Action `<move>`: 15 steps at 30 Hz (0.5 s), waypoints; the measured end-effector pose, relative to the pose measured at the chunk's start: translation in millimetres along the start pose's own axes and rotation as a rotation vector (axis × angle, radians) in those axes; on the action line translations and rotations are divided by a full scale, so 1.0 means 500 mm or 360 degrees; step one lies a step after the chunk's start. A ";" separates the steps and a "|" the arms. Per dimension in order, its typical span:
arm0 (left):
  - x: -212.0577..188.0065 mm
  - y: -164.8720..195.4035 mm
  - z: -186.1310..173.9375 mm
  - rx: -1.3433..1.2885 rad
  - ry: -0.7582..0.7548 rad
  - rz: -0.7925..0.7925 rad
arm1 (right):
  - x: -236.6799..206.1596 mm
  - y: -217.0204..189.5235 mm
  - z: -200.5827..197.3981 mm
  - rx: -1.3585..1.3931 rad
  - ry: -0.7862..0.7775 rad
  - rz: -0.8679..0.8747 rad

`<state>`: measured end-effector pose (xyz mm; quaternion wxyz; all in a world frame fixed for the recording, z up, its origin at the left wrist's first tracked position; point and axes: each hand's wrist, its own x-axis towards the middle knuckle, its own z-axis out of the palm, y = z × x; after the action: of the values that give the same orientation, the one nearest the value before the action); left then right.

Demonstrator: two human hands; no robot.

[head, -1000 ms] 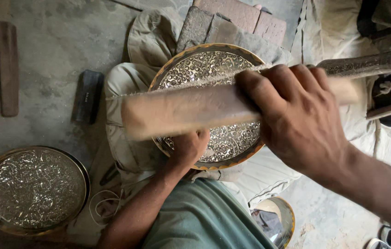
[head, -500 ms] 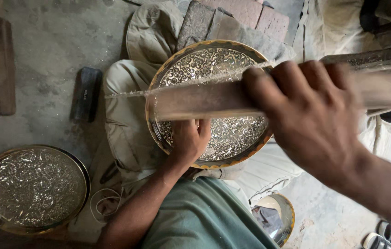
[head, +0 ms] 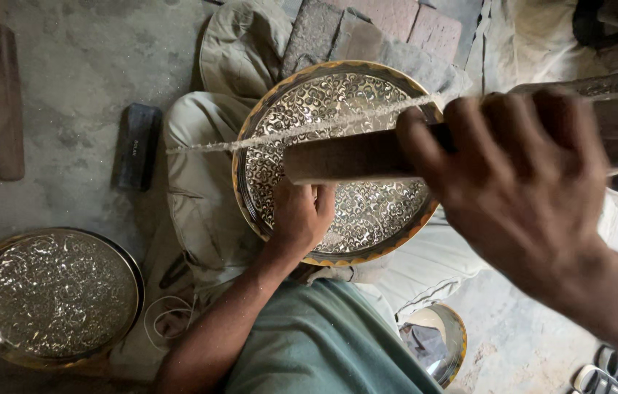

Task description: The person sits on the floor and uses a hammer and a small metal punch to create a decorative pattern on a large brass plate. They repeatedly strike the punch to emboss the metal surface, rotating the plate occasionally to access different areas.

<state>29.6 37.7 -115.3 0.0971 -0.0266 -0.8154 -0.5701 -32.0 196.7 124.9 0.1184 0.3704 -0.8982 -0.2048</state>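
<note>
A round engraved brass tray rests tilted on my lap, its silvery floral face up. My left hand grips its near rim, fingers lying on the patterned surface. Close to the camera, my right hand is closed around a thick wooden stick that crosses above the tray. A thin, glittering taut line runs from over my knee on the left up across the tray toward the stick. The stick's far end is hidden behind my right hand.
A second engraved tray lies on the concrete floor at lower left. A dark block and a wooden strip lie to the left. Bricks sit behind the tray, a small bowl by my hip, sandals at bottom right.
The wooden stick has slid to the right across the tray, and my right hand has moved right with it. The thin glittering line now shows on the left. My left hand stays on the rim.
</note>
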 end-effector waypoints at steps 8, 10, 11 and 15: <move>0.002 -0.010 0.006 0.0085 0.0006 0.0036 | 0.018 -0.005 -0.001 -0.0204 0.0033 -0.0052; 0.003 -0.013 0.005 0.0071 -0.0145 -0.0133 | 0.015 -0.010 0.008 0.0268 -0.0099 0.0128; 0.004 -0.013 0.005 0.0154 -0.0138 -0.0108 | 0.009 -0.010 0.011 0.0258 -0.0108 0.0130; 0.005 -0.013 0.002 -0.0033 0.0111 0.0229 | -0.010 -0.006 0.018 -0.0060 -0.0046 0.0024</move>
<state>26.0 36.2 -121.0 0.1658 -0.0663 -0.8016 -0.5705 -30.0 200.9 115.5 0.1139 0.3583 -0.8986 -0.2263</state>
